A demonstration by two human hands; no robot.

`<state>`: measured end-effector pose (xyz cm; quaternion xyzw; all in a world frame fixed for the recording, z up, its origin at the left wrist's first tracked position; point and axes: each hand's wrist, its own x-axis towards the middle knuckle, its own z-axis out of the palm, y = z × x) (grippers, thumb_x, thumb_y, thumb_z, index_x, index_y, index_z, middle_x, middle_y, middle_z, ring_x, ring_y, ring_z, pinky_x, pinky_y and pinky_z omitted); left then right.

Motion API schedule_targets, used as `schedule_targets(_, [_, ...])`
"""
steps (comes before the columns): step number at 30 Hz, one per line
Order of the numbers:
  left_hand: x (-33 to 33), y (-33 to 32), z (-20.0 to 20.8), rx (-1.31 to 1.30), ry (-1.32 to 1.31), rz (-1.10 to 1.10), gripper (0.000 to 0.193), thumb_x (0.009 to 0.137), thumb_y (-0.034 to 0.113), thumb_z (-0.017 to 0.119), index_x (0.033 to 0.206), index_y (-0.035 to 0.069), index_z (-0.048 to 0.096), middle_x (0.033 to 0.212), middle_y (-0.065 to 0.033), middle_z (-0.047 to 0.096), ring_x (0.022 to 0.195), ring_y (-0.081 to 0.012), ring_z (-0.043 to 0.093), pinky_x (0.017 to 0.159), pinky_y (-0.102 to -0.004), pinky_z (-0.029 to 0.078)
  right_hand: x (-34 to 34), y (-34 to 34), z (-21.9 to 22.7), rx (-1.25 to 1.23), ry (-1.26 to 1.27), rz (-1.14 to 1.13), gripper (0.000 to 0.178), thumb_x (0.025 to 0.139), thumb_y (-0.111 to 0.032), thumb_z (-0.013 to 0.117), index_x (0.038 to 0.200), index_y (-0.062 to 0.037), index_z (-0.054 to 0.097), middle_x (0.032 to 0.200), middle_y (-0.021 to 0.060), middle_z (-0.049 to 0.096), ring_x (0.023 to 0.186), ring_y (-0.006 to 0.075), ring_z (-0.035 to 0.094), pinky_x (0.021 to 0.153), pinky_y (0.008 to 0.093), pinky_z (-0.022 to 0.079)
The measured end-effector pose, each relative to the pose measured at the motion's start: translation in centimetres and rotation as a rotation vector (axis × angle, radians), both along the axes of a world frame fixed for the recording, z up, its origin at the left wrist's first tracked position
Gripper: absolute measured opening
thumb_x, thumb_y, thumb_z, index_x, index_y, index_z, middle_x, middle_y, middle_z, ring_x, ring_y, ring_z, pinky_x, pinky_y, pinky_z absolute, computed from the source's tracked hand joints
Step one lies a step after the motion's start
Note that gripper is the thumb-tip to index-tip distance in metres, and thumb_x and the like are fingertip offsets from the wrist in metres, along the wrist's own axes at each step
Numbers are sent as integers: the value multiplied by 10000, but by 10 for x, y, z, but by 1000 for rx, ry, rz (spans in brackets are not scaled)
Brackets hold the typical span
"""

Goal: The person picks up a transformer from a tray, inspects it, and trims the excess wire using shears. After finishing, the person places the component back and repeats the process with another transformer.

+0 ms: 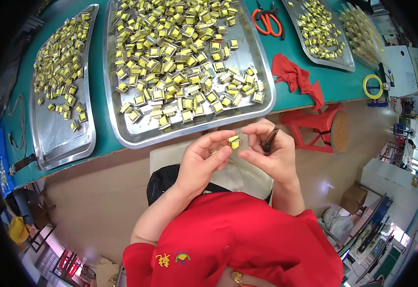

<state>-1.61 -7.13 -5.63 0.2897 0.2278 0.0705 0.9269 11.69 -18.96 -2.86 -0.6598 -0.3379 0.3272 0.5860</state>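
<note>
My left hand (197, 165) pinches a small yellow-wrapped transformer (234, 142) between thumb and fingertips, just beyond the near edge of the large tray. Facing it, my right hand (280, 155) has its thumb and index finger spread close to the transformer. A dark brown, slender tool (270, 140) is tucked in the curled fingers of that hand; its kind cannot be made out. In front of both hands, the large metal tray (190, 125) is heaped with many similar yellow transformers (173, 48).
Two smaller metal trays, one at left (65, 143) and one at right (338, 62), also carry yellow transformers. Orange-handled cutters (269, 25) and a red cloth (295, 76) lie on the green table (285, 97). A red stool (309, 126) stands under its right edge. A yellow tape roll (365, 87) is farther right.
</note>
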Motion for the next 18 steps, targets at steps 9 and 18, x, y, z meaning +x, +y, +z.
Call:
schedule_targets(9, [-1,-1,-4,-170,-38,-38,298,908,103,543,1191,11,536,935,-13,592,654,-54,429,543,-189,346,-7,-2,-11,31,75,-14,349,708,86,696,1031,24,578,837,-2,472,573,9,363,516,161,279])
schedule_targets(18, [-1,-1,-5,-120,-46,-41,275,906,105,550,1168,22,553,877,-7,573,649,-50,434,540,-185,346,-8,-1,-10,42,99,-34,308,716,79,693,999,24,583,806,-8,472,566,6,364,517,155,273])
